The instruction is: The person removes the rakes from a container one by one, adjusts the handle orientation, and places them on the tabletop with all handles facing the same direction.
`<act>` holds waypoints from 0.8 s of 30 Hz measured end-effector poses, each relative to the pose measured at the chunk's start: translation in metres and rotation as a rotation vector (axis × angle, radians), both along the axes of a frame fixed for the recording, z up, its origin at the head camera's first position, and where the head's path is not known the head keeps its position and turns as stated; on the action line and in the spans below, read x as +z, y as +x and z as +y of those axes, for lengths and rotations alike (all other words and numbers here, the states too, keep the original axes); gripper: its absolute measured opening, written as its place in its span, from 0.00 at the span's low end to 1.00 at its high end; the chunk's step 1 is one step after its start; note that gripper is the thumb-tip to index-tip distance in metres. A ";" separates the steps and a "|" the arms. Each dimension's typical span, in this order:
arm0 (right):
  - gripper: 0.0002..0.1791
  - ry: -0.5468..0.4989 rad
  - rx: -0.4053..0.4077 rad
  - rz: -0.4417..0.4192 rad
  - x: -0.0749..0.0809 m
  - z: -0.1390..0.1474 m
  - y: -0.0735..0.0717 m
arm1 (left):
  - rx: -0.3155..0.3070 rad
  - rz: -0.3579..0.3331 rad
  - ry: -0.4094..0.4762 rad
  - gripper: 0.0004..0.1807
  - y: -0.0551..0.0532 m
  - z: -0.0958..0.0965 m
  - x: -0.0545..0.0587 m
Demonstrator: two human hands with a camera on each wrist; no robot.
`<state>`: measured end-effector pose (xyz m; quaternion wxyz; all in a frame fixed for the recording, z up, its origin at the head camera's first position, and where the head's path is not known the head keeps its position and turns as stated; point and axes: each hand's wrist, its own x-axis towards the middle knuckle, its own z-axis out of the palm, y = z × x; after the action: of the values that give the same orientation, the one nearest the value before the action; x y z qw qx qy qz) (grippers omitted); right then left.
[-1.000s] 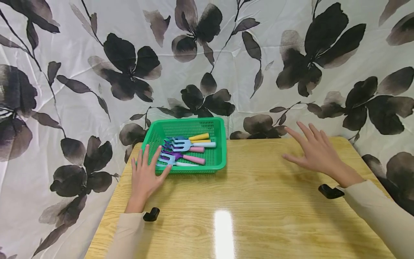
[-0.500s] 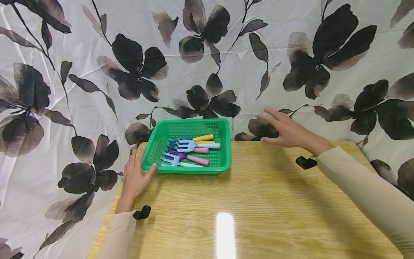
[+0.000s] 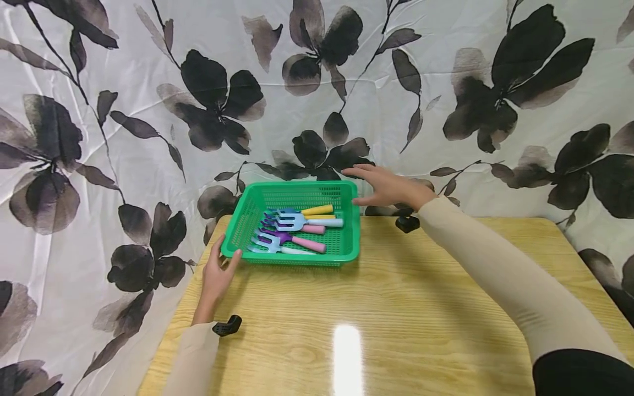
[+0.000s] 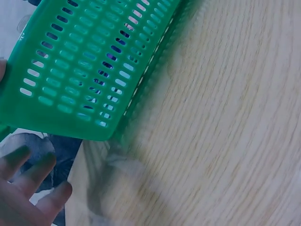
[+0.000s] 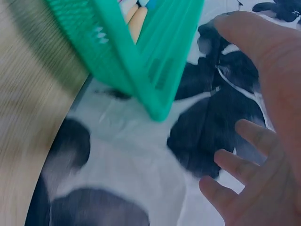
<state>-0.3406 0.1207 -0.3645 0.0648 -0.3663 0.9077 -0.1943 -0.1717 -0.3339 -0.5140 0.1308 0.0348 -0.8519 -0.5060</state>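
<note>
A green perforated plastic basket holds several small hand forks. Among them are a light blue fork, a purple fork with a pink handle and a yellow handle. My left hand is at the basket's front left corner, its thumb near the rim. In the left wrist view, the fingers are spread below the basket's corner, apart from it. At the far right corner hovers my right hand, fingers extended. The right wrist view shows its thumb and fingers clear of the rim.
The basket stands at the back left of a wooden table, close to a floral cloth hanging behind it. Small black devices sit at the left wrist and right wrist.
My right hand has swept left from the table's right side to the basket's far right corner. The left hand has drawn back from over the basket to its front left corner.
</note>
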 end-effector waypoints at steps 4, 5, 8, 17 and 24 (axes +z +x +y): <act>0.46 0.009 0.022 -0.060 -0.004 -0.027 -0.012 | -0.024 0.011 0.105 0.40 -0.002 0.001 -0.003; 0.46 0.011 0.031 -0.071 -0.005 -0.034 -0.015 | -0.025 0.016 0.124 0.39 -0.002 0.002 -0.003; 0.46 0.024 0.052 -0.086 -0.012 -0.056 -0.024 | -0.039 0.038 0.201 0.37 -0.003 0.003 -0.004; 0.47 0.078 0.107 -0.256 -0.041 -0.114 -0.043 | -0.061 0.021 0.445 0.34 -0.006 0.010 -0.008; 0.47 0.200 0.085 -0.385 -0.064 -0.134 -0.046 | -0.027 0.026 0.464 0.34 -0.009 0.008 -0.014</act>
<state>-0.3864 -0.0136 -0.4289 0.2811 -0.3521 0.8771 -0.1665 -0.1808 -0.3255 -0.5285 0.1235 0.0457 -0.7112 -0.6905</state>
